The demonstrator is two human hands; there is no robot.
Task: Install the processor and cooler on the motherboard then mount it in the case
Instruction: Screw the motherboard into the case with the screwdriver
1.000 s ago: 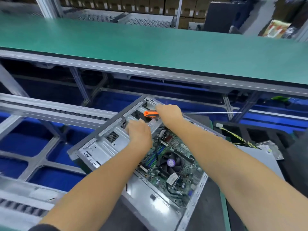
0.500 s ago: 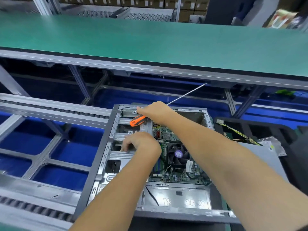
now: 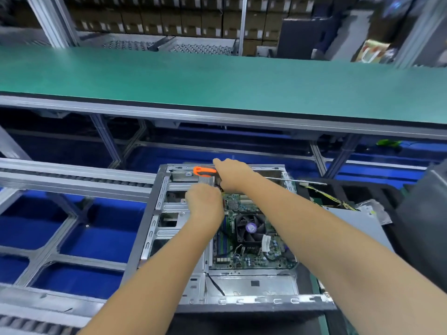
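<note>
Green conveyor behind, right hand (image 3: 232, 174) grips screwdriver (image 3: 204, 171), left hand (image 3: 205, 204) curled on case (image 3: 154, 240); labels unreadable.

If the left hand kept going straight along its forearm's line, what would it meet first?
Probably the screwdriver held by the right hand, just beyond the left hand; depth is unclear.

The dark worktop (image 3: 254, 321) carries the open computer case (image 3: 154, 213), lying flat. Just right of the case, a grey metal panel (image 3: 358, 228) lies on the worktop. Beyond the panel, still right of the case, sits a bundle of yellow and black wires (image 3: 326, 197).
</note>
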